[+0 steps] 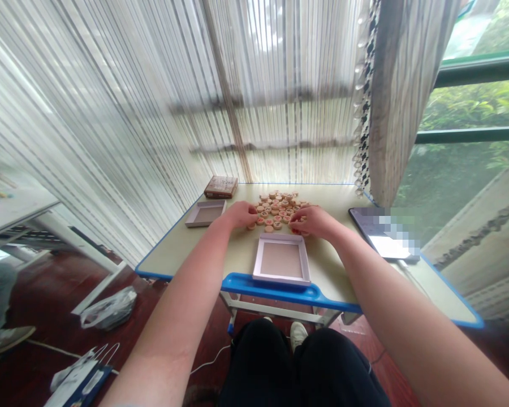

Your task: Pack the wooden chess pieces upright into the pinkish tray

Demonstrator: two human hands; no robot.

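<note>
Shallow tray (258, 259) just nearer than both hands, only its bare floor showing, second tray (195, 223) beside the left hand (240, 215) likewise bare, wooden discs (280, 204) heaped on the worktop (186, 249) between the hands, left hand and right hand (311, 221) apart, fingers curled on the heap's edges, grip unclear.

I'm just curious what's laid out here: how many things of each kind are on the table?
Open trays: 2
Brown box: 1
Tablet: 1
Round wooden pieces: too heaped to count
Total without the pieces: 4
</note>
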